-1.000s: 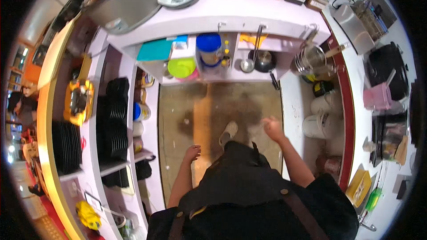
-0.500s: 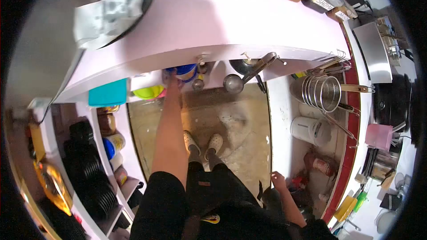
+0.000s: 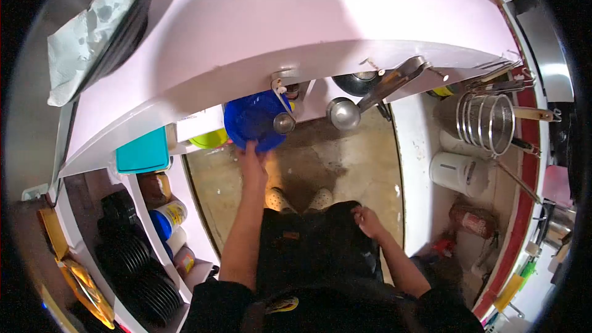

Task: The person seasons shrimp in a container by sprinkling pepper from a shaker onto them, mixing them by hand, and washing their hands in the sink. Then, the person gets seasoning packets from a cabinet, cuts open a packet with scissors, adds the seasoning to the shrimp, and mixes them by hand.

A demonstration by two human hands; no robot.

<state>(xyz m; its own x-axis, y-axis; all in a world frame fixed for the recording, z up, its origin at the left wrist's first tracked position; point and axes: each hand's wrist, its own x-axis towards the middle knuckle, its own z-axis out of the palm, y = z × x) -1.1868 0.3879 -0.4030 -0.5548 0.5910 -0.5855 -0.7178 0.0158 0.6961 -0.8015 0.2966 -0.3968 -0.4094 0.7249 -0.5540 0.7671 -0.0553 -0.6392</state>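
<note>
Fingers of the left hand were closed at the near rim of a blue round vessel; the thumb lay over the edge, and the rest of the fingers seemed to be under it. I could not tell if the blue face was its lid or its inside. This vessel was below the front edge of the pale desk, partly out over the floor, and a small ladle hung before its right part.

The grip of the right hand was half curled and loose, with nothing visible in it — it stood just beside the dark apron.

To the left of the vessel, a green bowl showed near it, and then a teal box. To the right, a bigger ladle hung from the desk, with a black pan behind it. Farther right were several strainers and, under them, a white bucket. On the desk, at the far left, crumpled white paper lay upon a dark plate.
</note>
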